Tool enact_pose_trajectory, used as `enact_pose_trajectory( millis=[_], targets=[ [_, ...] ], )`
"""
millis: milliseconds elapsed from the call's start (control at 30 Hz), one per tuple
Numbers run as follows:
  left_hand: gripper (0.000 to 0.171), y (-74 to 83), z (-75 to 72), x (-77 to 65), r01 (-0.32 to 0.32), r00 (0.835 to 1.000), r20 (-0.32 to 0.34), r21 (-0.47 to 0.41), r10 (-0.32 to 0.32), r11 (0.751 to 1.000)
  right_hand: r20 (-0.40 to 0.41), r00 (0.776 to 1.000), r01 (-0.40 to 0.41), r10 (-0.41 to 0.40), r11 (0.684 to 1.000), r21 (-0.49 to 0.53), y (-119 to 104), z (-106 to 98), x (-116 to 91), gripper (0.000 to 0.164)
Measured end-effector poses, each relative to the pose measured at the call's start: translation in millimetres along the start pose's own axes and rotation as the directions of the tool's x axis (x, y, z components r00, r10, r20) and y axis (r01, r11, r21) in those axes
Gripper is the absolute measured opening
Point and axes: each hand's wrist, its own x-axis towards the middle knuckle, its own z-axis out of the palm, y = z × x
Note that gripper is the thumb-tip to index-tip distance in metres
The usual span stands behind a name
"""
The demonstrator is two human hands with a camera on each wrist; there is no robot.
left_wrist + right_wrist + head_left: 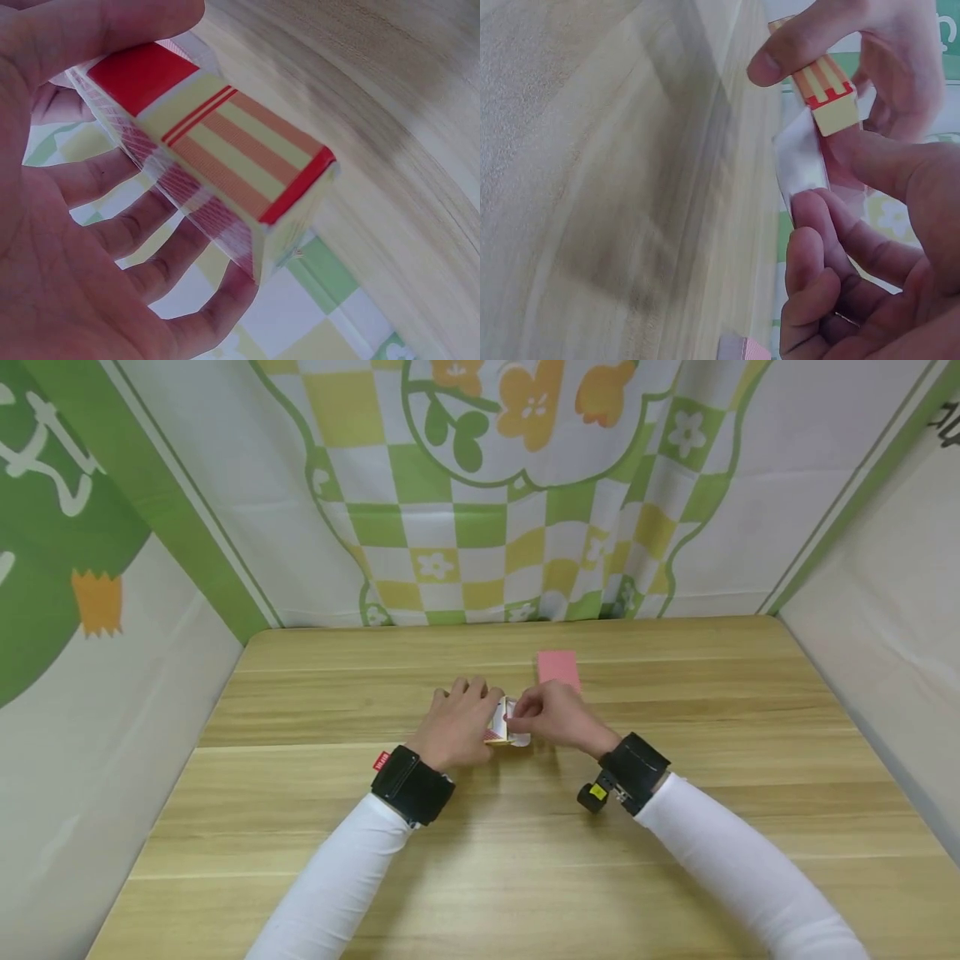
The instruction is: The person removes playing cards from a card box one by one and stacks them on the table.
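A small card box [498, 727] with red and cream stripes lies in my left hand [456, 723], just above the wooden table. In the left wrist view the thumb lies over the box's striped side [247, 142], and the fingers curl round its patterned face. The end of the box toward my right hand [557, 715] has a white flap [801, 159] standing out. The right thumb and curled fingers pinch at this flap. A flat pink stack, like a deck of cards [558, 668], lies on the table just beyond the right hand.
The wooden table [525, 860] reaches back to a green, white and yellow checked curtain [480, 527]. White cloth walls stand at the left and right. Each wrist wears a black band [412, 785].
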Motion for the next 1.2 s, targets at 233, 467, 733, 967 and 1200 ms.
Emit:
enact_pose_trajectory(
  millis=[233, 467, 733, 967, 1200],
  targets=[
    [0.07, 0.8, -2.1, -1.0, -0.01, 1.0, 0.001, 0.014, 0.01, 1.0, -0.017, 0.998, -0.063, 0.063, 0.998, -0.001, 0, 4, 3, 0.017],
    [0.072, 0.5, -2.7, -1.3, -0.006, 1.0, 0.012, 0.009, 0.006, 1.0, 0.004, 0.997, -0.079, 0.079, 0.997, 0.023, 2, -3, -1, 0.017],
    [0.073, -0.8, -2.0, -1.8, 0.009, 1.0, 0.02, -0.012, -0.009, 1.0, 0.033, 0.992, -0.127, 0.124, 0.985, 0.116, 8, -16, -10, 0.017],
    [0.073, -2.8, -0.8, -2.3, 0.014, 1.0, 0.016, -0.012, -0.014, 1.0, 0.029, 0.993, -0.117, 0.114, 0.984, 0.135, 12, -24, -17, 0.017],
    [0.074, -2.9, 0.7, -1.5, 0.016, 1.0, 0.018, -0.008, -0.016, 1.0, -0.011, 0.998, -0.067, 0.067, 0.997, 0.049, 10, -28, -17, 0.028]
  ],
)
